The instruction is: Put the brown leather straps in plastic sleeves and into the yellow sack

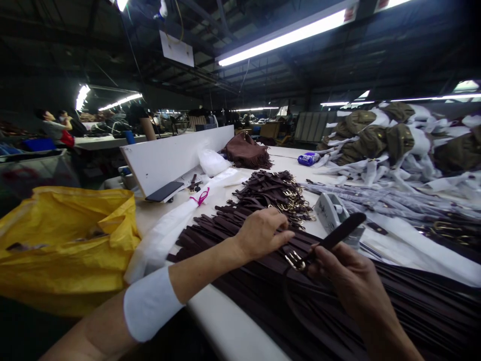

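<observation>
Gripped between the thumb and fingers of my right hand (347, 273) is a dark brown strap (343, 230). Its rounded end sticks up to the right, and a gold buckle (295, 260) hangs at its lower left. My left hand (263, 231) hovers to the left of that buckle, fingers bent and thumb apart from them, with nothing visible in it. Beneath both hands lies a wide layer of long dark straps (255, 296). Just beyond the left hand is a heap of short straps with gold buckles (274, 190).
A grey box-like device (330, 208) stands beyond the right hand. Plastic-wrapped straps (376, 200) and a pile of olive bags (376, 133) lie right. A white board (180, 155), phone (164, 191) and yellow sack (71, 240) are left. Other people stand far back left.
</observation>
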Demonstrator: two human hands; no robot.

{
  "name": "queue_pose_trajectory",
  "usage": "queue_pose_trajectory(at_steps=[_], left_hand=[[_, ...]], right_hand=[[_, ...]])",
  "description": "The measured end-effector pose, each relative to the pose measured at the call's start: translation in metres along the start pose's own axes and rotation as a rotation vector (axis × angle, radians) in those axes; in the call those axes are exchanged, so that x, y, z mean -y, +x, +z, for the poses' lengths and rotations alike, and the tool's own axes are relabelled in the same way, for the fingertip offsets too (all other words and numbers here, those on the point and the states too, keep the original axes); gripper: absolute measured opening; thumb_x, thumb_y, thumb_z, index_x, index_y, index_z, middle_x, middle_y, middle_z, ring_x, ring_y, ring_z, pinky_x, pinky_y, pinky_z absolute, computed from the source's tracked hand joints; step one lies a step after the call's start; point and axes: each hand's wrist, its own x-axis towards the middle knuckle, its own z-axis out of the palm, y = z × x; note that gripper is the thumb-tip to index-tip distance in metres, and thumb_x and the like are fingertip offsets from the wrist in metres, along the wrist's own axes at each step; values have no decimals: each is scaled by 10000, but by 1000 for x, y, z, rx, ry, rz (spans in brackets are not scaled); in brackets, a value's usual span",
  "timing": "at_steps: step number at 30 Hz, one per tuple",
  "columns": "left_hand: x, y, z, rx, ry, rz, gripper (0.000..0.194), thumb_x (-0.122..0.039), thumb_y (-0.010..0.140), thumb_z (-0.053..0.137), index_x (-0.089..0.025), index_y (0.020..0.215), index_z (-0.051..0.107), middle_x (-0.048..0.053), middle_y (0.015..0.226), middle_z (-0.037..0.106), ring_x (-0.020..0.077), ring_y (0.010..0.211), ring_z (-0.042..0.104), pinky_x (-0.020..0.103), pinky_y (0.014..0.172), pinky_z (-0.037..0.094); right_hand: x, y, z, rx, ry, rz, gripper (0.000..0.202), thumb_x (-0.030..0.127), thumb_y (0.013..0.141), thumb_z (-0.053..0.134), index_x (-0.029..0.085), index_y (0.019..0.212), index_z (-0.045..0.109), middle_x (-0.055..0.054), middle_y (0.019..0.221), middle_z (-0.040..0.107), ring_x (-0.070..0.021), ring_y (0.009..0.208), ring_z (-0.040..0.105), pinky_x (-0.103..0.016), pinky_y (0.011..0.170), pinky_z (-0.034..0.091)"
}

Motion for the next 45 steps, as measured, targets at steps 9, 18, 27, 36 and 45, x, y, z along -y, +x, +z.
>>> queue_pose_trajectory(at_steps=[9,18,27,36,45], left_hand=[[-4,-60,70,-71,-735,-480,400,-487,805,504,-102,792,613,11,703,550,109,652,465,193,587,329],[-12,-64,90,-350,-771,-503,268,-362,777,565,-108,698,590,1,641,525,98,612,447,194,567,335],[-13,-75,100,-413,-478,-205,75,-183,770,540,-138,719,570,39,744,595,143,733,535,233,678,403],[-5,-83,106,-486,-46,119,207,-173,823,396,-164,627,459,37,650,513,145,648,451,269,607,376],[-3,-92,107,-377,-122,157,122,-111,752,438,-163,642,444,31,676,536,138,662,463,250,605,385]], right_hand=[[-13,2,25,-23,257,97,256,382,708,723,162,788,622,0,606,595,-95,491,516,-190,476,444],[4,-29,36,-66,319,194,287,472,791,614,193,792,547,70,510,403,-39,421,351,-125,406,286],[-3,-46,18,209,185,551,434,458,743,661,183,608,353,115,476,187,-17,379,78,-156,341,63],[-21,-27,25,240,-123,302,428,518,771,569,175,579,400,58,526,308,-80,484,269,-209,443,241],[18,0,9,499,-727,-194,154,218,856,478,182,929,609,-45,887,580,-168,809,553,-253,710,423]])
